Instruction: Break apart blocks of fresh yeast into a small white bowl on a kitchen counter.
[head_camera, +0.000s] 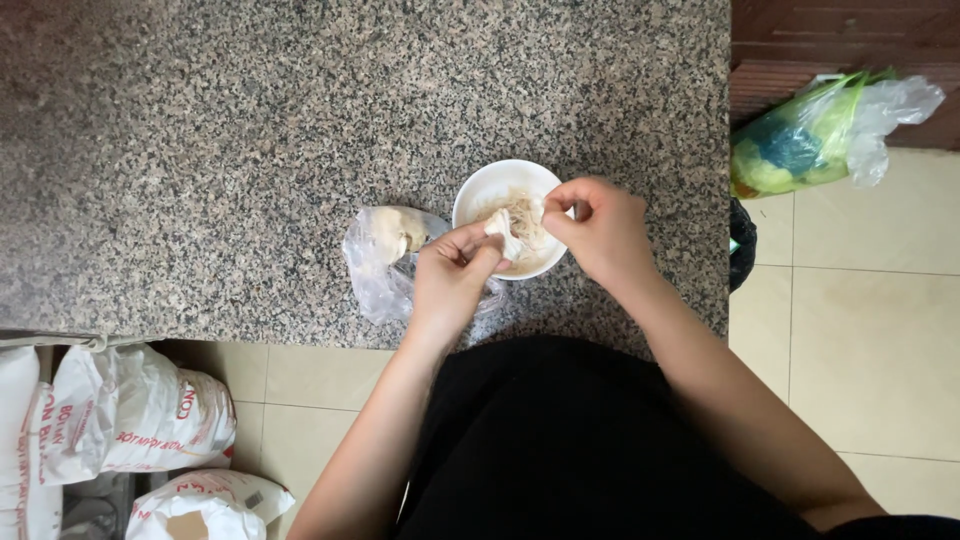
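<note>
Left hand (452, 275) and right hand (600, 228) pinch pale shredded mushroom piece (503, 232) over round white bowl (478, 192), near front edge of speckled granite counter (200, 150); clear plastic bag (380, 262) just beside bowl.

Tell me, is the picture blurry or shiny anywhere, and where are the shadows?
Head view: soft, even daylight, no harsh glare; the granite counter looks sharp and speckled. A faint shadow lies beneath the left hand and right hand near the white bowl. The pale shred they pinch is slightly soft. The clear plastic bag shows mild shine.
</note>
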